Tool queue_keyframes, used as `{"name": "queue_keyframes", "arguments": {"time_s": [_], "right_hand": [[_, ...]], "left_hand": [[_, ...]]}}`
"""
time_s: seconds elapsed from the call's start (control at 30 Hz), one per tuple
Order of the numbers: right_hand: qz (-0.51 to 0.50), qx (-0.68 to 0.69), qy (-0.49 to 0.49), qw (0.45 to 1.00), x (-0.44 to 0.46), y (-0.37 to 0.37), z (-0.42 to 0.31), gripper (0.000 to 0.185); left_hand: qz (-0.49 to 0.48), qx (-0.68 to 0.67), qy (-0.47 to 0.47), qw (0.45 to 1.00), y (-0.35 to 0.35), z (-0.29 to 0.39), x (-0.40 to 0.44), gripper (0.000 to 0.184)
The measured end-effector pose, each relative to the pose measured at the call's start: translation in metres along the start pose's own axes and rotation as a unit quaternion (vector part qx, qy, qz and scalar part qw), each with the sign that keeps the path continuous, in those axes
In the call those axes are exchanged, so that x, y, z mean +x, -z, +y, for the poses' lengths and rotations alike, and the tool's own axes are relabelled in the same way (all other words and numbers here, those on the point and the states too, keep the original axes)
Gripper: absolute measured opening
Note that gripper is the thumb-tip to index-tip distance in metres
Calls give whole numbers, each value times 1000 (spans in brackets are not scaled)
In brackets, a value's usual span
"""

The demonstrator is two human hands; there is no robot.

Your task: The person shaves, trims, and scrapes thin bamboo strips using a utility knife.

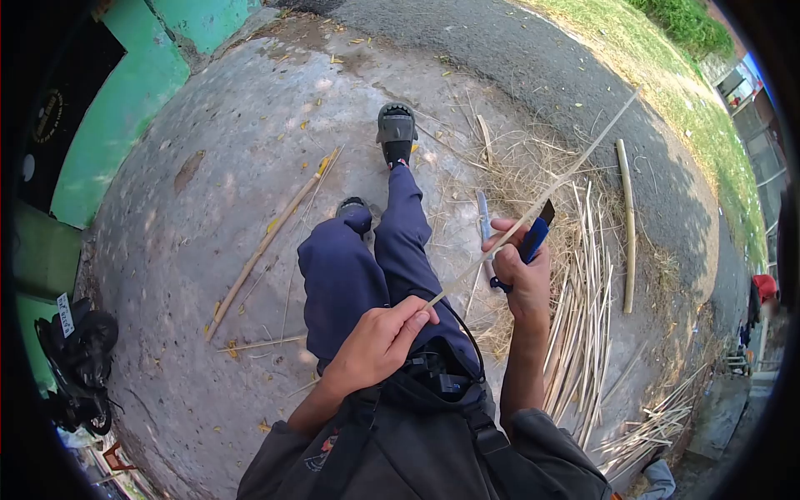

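A long, thin bamboo strip (582,160) slants from near my lap up toward the far right. My left hand (375,346) is closed, pinching its near end between thumb and fingers. In my right hand (527,271) sits a blue utility knife (534,240) with its dark blade out and pointing up and away. The strip passes by the right hand's thumb and fingers, beside the knife; whether the blade touches it I cannot tell. Beyond the right hand, a long metal blade (483,212) lies on the ground, its lower part partly hidden.
Several split bamboo strips (590,300) lie in a pile at right, near dry shavings (542,167) and a thick bamboo pole (627,225). At left are a long stick (271,242) and a parked motorcycle (79,350) by the green wall (125,108).
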State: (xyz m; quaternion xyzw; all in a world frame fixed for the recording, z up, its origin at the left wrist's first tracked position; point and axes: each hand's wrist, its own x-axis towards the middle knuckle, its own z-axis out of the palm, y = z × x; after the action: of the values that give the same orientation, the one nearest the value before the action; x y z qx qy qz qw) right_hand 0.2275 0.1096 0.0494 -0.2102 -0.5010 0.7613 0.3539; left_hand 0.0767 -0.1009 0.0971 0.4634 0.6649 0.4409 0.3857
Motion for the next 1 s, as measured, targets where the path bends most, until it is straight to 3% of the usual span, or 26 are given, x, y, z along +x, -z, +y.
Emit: {"name": "queue_keyframes", "arguments": {"time_s": [0.07, 0.27, 0.43, 0.57, 0.6, 0.7, 0.77, 0.8, 0.93, 1.0], "right_hand": [[57, -1, 16, 998, 4, -10, -6, 25], [94, -17, 48, 994, 15, -1, -19, 30], [118, -40, 70, 990, 16, -3, -31, 32], [120, -214, 179, 953, 2, -24, -24, 65], [92, -257, 144, 951, -9, -28, -25, 77], [-43, -361, 202, 909, -28, -20, -1, 53], [-95, -471, 236, 845, -35, -27, -7, 38], [-104, -465, 243, 845, -36, -32, -8, 32], [-127, -462, 268, 836, -37, -35, -1, 34], [-123, -464, 268, 835, -37, -37, 0, 34]], "left_hand": [[4, 0, -15, 1000, -1, 3, 0, 20], [56, 97, 10, 994, 15, 12, -15, 21], [44, 45, 1, 998, 24, 5, -22, 13], [76, -46, 4, 996, 14, 0, -13, 20], [75, -59, 20, 995, 13, 0, -11, 21], [70, -95, 0, 993, 8, 3, -4, 23], [54, -115, 3, 992, 5, 6, -2, 23], [38, -134, 5, 990, 4, 8, -2, 24], [23, -163, 17, 986, 1, 15, -1, 25], [65, -158, -8, 985, -4, 18, -1, 25]]}}
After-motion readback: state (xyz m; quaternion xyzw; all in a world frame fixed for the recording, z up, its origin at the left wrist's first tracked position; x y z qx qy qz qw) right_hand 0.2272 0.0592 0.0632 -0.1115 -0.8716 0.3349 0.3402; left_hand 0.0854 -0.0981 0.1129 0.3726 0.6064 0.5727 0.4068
